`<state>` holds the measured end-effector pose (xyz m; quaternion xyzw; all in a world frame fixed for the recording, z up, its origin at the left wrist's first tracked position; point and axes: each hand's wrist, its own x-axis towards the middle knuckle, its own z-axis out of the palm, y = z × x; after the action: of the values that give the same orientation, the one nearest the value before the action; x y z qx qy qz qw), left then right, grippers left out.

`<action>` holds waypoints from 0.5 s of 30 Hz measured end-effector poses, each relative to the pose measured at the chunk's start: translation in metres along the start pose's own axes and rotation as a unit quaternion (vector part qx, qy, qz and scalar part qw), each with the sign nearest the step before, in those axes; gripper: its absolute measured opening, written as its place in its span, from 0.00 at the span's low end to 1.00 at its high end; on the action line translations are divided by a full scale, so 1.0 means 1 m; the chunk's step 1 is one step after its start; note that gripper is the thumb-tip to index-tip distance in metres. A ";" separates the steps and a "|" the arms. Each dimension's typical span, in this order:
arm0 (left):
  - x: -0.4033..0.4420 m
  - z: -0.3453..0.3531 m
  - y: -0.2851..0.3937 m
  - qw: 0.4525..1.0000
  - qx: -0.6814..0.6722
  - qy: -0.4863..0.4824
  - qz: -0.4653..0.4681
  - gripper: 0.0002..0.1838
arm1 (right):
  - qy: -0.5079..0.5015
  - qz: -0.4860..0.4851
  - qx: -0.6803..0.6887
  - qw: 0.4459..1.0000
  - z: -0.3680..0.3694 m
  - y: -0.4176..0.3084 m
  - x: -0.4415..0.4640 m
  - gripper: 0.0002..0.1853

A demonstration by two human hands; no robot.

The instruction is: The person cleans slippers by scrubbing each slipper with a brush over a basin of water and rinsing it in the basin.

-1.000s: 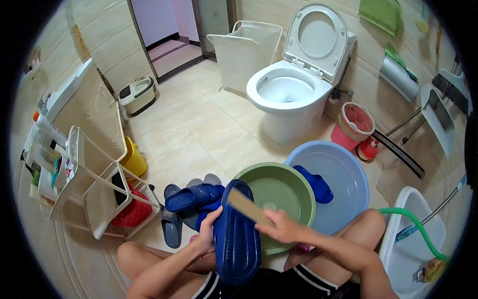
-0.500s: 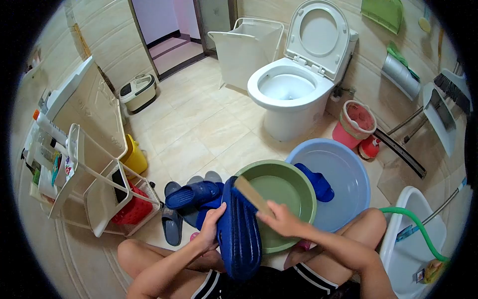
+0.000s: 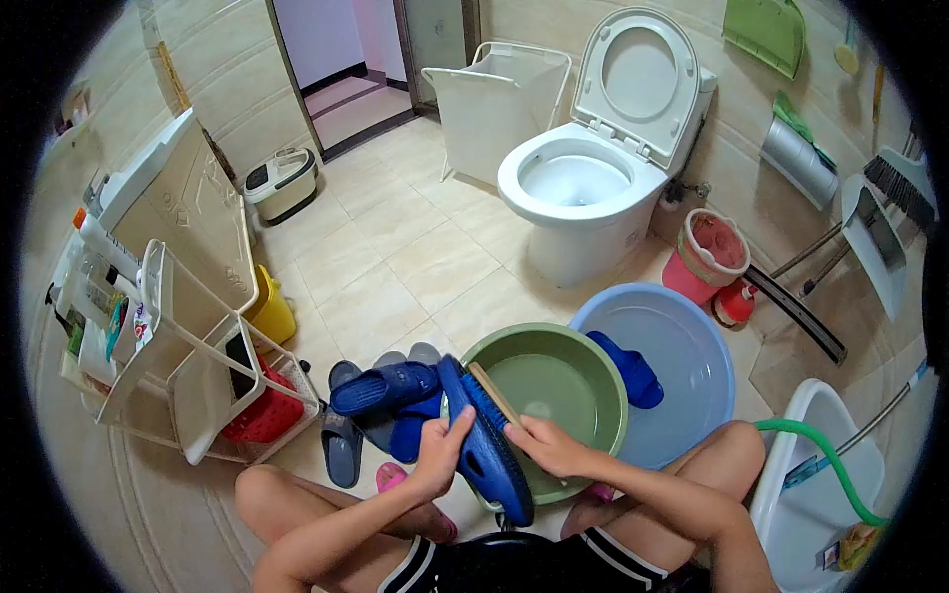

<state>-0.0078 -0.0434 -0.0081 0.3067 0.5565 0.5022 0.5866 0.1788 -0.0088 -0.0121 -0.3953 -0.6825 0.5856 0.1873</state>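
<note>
My left hand (image 3: 441, 453) is closed on the side of a dark blue slipper (image 3: 497, 472), which is tilted on edge in front of me. A wooden scrubbing brush (image 3: 493, 394) with blue bristles is gripped in my right hand (image 3: 550, 447). Its bristles lie against the slipper's sole edge. Just beyond, a green basin (image 3: 619, 385) holds water. Another blue slipper (image 3: 629, 370) lies in the light blue basin (image 3: 720, 346). To the left are a blue slipper (image 3: 384, 388) resting on other footwear and a grey slipper (image 3: 341, 450).
A white rack (image 3: 183, 341) with bottles stands at the left. Ahead is a toilet (image 3: 583, 232) with its lid up, beside a pink bucket (image 3: 692, 272). At the right, a green hose (image 3: 830, 450) crosses a white tub (image 3: 776, 494).
The slipper in my left hand has turned from showing its sole to being on edge, with its strap side visible. The brush has tipped so its bristles face the slipper.
</note>
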 end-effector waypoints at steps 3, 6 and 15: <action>0.016 -0.015 0.009 0.995 0.075 -0.004 0.058 0.22 | 0.009 0.024 0.015 1.000 -0.002 -0.012 -0.006 0.25; 0.034 -0.020 0.034 0.995 -0.036 0.043 0.079 0.21 | -0.058 0.078 0.008 0.995 -0.005 -0.016 -0.010 0.25; 0.010 -0.004 0.022 0.996 0.041 -0.002 0.081 0.21 | -0.022 0.031 0.042 0.998 -0.006 -0.026 -0.016 0.24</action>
<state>-0.0184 -0.0280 0.0083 0.3756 0.5485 0.5240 0.5324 0.1848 -0.0173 0.0170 -0.3950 -0.6485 0.6279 0.1708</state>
